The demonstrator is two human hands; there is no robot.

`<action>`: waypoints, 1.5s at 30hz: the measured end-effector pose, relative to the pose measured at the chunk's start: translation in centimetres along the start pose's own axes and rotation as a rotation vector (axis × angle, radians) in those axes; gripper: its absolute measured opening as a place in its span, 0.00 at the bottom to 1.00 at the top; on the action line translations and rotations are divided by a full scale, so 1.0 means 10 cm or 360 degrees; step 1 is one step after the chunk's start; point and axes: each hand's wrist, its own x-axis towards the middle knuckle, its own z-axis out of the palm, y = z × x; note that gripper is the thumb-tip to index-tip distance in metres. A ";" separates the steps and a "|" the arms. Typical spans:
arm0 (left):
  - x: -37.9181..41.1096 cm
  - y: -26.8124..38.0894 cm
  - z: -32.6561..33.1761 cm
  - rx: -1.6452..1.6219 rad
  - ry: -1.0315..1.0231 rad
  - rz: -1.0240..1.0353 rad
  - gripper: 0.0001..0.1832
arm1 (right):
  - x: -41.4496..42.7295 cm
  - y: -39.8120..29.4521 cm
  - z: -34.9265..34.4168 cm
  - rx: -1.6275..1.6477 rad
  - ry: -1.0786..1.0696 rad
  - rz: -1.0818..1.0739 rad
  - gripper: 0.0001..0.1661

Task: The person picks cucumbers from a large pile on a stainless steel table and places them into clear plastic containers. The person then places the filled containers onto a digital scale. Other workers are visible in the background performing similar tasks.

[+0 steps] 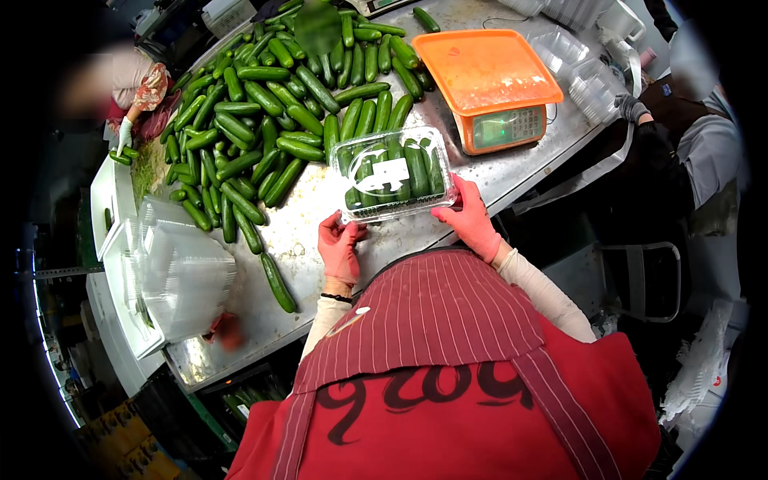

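Both of my hands wear pink gloves and hold a clear plastic clamshell container (393, 174) just above the steel table. Its lid is down and bears a white label; a row of small cucumbers (415, 168) lies inside. My left hand (341, 247) grips the near left corner, thumb on top. At the near right corner, my right hand (473, 217) holds the edge between thumb and fingers. Beyond the container, several loose cucumbers lie side by side, touching the large pile of cucumbers (258, 114) to the left. One cucumber (278, 283) lies apart, left of my left hand.
An orange digital scale (487, 72) stands on the steel table (384, 235) at the right. Stacked clear containers (180, 270) stand at the left edge, with more at the back right (591, 84). Gloved hands of co-workers show at left (125, 135) and right (631, 109).
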 end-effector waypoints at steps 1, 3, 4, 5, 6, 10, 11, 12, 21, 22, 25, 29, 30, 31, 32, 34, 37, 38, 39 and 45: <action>0.02 -0.01 0.01 -0.0003 -0.0014 0.0000 0.23 | 0.00 0.00 0.01 0.0020 0.0017 0.0000 0.47; 0.07 0.00 0.03 -0.0008 -0.0040 0.0001 0.24 | 0.00 -0.01 0.04 0.0062 0.0049 0.0002 0.47; 0.07 0.05 0.07 -0.0055 -0.0024 -0.0062 0.25 | 0.01 0.00 0.04 -0.0063 0.0056 -0.0063 0.45; 0.10 0.03 0.05 -0.0017 -0.0031 -0.0059 0.26 | 0.02 0.01 0.04 -0.0188 0.0063 -0.0128 0.44; 0.14 -0.01 0.03 0.0017 -0.0040 -0.0051 0.27 | 0.04 0.02 0.02 -0.0314 0.0071 -0.0201 0.43; 0.15 -0.09 -0.01 0.0001 -0.0072 -0.0067 0.28 | 0.09 0.17 0.08 -0.0533 0.0153 -0.0443 0.31; 0.14 -0.09 0.01 0.0002 -0.0073 -0.0082 0.28 | 0.10 0.22 0.08 -0.0531 0.0182 -0.0478 0.30; 0.13 -0.09 -0.01 -0.0072 -0.0094 -0.0083 0.28 | 0.09 0.19 0.10 -0.0446 0.0168 -0.0430 0.28; 0.27 0.03 0.00 0.0297 -0.0016 0.0434 0.23 | 0.03 0.05 -0.02 -0.0548 -0.0083 -0.0318 0.42; 0.28 0.03 -0.03 0.0242 -0.0064 0.0418 0.24 | 0.05 0.00 -0.04 -0.0522 -0.0145 -0.0310 0.42; 0.34 -0.01 -0.09 0.0177 -0.0152 0.0481 0.23 | 0.05 -0.05 -0.04 -0.0577 -0.0174 -0.0460 0.41; 0.41 -0.04 -0.05 -0.0133 -0.0158 0.0409 0.24 | 0.11 -0.14 -0.01 -0.0467 -0.0257 -0.0302 0.37; 0.43 -0.07 -0.04 -0.0156 -0.0123 0.0425 0.24 | 0.11 -0.13 -0.01 -0.0468 -0.0268 -0.0282 0.36; 0.43 -0.10 -0.04 -0.0188 -0.0109 0.0391 0.24 | 0.09 -0.11 -0.01 -0.0468 -0.0280 -0.0261 0.34; 0.44 -0.12 -0.04 -0.0220 -0.0094 0.0357 0.24 | 0.09 -0.10 -0.01 -0.0469 -0.0291 -0.0241 0.33; 0.41 -0.12 -0.01 -0.0255 -0.0017 0.0336 0.23 | 0.11 -0.15 -0.02 -0.0510 -0.0312 -0.0271 0.31; 0.42 -0.12 0.10 -0.0218 0.0123 0.0386 0.23 | 0.12 -0.15 -0.03 -0.0650 -0.0298 -0.0370 0.30; 0.42 -0.11 0.11 -0.0166 0.0162 0.0392 0.23 | 0.11 -0.15 -0.05 -0.0710 -0.0284 -0.0410 0.30; 0.41 -0.08 0.13 -0.0105 0.0194 0.0397 0.22 | 0.12 -0.16 -0.04 -0.0689 -0.0266 -0.0397 0.30; 0.36 -0.03 0.21 -0.0056 0.0275 0.0408 0.20 | 0.10 -0.11 0.04 -0.0612 -0.0096 -0.0309 0.30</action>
